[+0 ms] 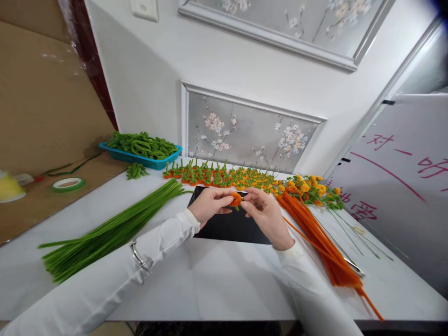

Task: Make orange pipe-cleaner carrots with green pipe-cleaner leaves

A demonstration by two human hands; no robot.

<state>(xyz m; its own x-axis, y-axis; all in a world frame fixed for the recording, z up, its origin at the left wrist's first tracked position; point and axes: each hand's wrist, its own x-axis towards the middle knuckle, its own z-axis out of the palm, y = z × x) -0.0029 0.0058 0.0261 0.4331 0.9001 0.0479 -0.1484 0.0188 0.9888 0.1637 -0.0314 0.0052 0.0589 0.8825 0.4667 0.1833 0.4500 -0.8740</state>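
Between my two hands is a small fuzzy orange pipe-cleaner flower, with a bit of green showing under it. My left hand pinches it from the left side. My right hand is closed at its right edge, thumb and forefinger together at the flower; what exactly lies between those fingertips is too small to make out. Both hands are above a black mat. Just behind them stand rows of small orange flowers with upright green stems.
Green pipe cleaners lie in a bundle at left, orange ones at right beside a metal tool. A blue basket holds green pieces. Finished-looking flowers lie back right. Green tape rests on cardboard. A wall bounds the back.
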